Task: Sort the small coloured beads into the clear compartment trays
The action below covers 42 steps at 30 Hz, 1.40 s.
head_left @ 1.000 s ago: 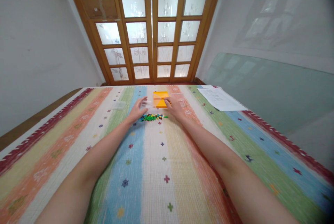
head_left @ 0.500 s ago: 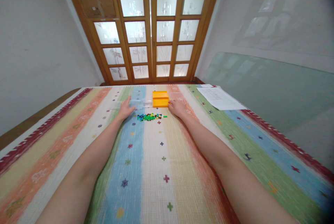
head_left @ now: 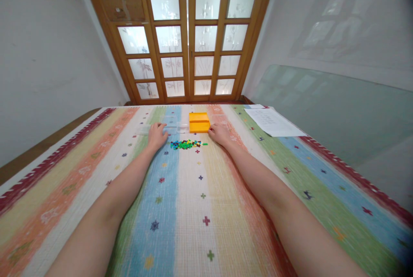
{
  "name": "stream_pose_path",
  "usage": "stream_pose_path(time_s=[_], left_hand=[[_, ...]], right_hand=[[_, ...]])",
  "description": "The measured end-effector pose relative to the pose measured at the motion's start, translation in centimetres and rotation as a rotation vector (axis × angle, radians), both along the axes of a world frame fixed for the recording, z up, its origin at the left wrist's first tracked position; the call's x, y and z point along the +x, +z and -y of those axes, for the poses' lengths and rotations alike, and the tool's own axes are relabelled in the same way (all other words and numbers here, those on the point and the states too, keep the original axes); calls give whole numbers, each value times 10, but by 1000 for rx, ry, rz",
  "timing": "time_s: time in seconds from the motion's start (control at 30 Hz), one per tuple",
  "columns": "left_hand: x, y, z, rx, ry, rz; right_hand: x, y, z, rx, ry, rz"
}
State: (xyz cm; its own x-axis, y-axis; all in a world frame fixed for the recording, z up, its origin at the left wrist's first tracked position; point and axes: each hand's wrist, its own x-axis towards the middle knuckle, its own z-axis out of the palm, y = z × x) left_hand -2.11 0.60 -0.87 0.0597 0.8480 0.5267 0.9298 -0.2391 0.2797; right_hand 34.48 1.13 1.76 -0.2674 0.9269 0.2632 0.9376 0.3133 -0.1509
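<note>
1. A woven cloth (head_left: 193,208) covers the tabletop. It is coarse in texture, with long stripes of blue, cream, yellow, orange and green dotted with small stitched crosses.
2. Both bare forearms stretch out over it, well apart.
3. Between the hands lies a flat heap of tiny pieces (head_left: 186,143), mostly green and blue with some black and yellow, scattered loosely on the cloth.
4. The left hand (head_left: 157,134) rests knuckles up just left of the heap. Its fingers curl toward a clear plastic container (head_left: 171,127), but I cannot tell whether they grip it.
5. The right hand (head_left: 220,133) lies flat, its fingers loosely spread and holding nothing, their tips at the corner of the orange tray (head_left: 199,123).
6. That tray is shallow, rectangular, glossy plastic.
7. Farther right lies a white paper sheet (head_left: 272,122).
8. Beyond stand wooden doors (head_left: 189,36) with frosted panes.
</note>
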Motion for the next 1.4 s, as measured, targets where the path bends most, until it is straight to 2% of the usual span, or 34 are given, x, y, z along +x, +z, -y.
stream_pose_path(time_s=[0.17, 0.23, 0.4, 0.63, 0.9, 1.07, 1.4], left_hand=[[14, 3, 5, -107, -175, -51], [16, 3, 4, -136, -208, -48], [16, -1, -3, -158, -175, -2], [17, -3, -14, -166, -202, -18], [23, 3, -11, -152, -264, -84], [21, 2, -10, -151, -267, -31], [20, 2, -10, -137, -276, -75]], right_hand=[[-2, 2, 3, 1, 43, -8], [-3, 2, 3, -1, 47, -10], [-3, 0, 2, 11, 63, -21], [-8, -1, 2, 6, 47, -14], [-9, -2, 4, 21, 43, -8], [-10, -2, 5, 22, 43, 2], [-9, -5, 3, 31, 49, 2]])
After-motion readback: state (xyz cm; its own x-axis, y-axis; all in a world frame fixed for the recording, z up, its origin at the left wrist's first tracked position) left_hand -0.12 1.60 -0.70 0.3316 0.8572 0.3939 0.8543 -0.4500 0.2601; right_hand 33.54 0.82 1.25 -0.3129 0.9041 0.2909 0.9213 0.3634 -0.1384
